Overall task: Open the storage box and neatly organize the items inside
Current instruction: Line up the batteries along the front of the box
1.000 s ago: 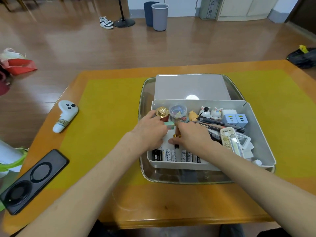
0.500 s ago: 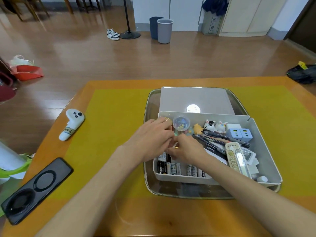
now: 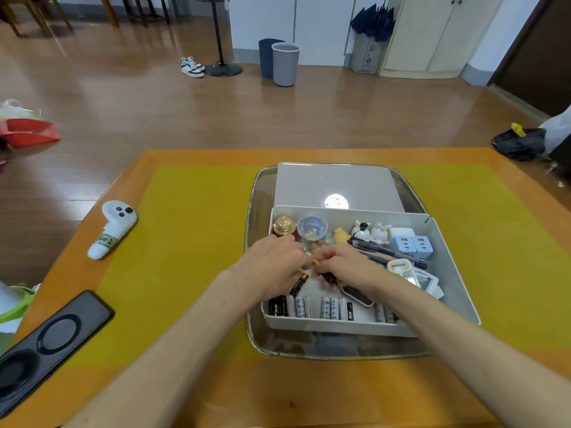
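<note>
Storage box [image 3: 448, 251]: white, open, on a tray; lid [image 3: 336, 183] flat behind. Contents: row of batteries [image 3: 327, 307] along near wall, figurines [image 3: 370, 231], chargers [image 3: 412, 244], pens [image 3: 383, 251], gold-topped jar [image 3: 284, 225].

The box [image 3: 454, 273] looks like matt white plastic, set on a shiny metal tray [image 3: 256, 335]. The bench [image 3: 216, 396] is glossy orange wood under a matt yellow mat [image 3: 191, 242]. A clear plastic tub [image 3: 312, 227] stands beside a shiny gold cap [image 3: 284, 224]. The floor [image 3: 185, 112] is polished wood
</note>
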